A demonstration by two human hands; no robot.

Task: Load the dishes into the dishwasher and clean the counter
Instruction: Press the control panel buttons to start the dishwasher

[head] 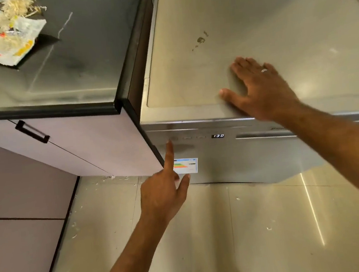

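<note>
The pale tiled floor point(258, 226) fills the lower part of the view, flecked with small light scraps. A silver dishwasher point(252, 157) stands on it with its door closed, just beside a dark counter point(76, 58) over pale cabinets point(77, 144) on the left. The dishwasher's flat top point(272, 19) carries a small brown smudge point(200, 40). At the counter's far left corner lies a heap of torn wrappers point(12, 42) and straw-like shreds. The right hand point(261, 89) lies flat on the dishwasher's top near its front edge, fingers straight and spread, holding nothing, a ring point(264, 70) on one finger. The left hand point(163, 189) reaches toward the door, its forefinger straight with the tip at the left end of the control strip; thumb out, the other fingers hidden. The display point(218, 136) reads 1:30, and an energy label point(186, 166) sits below it.
</note>
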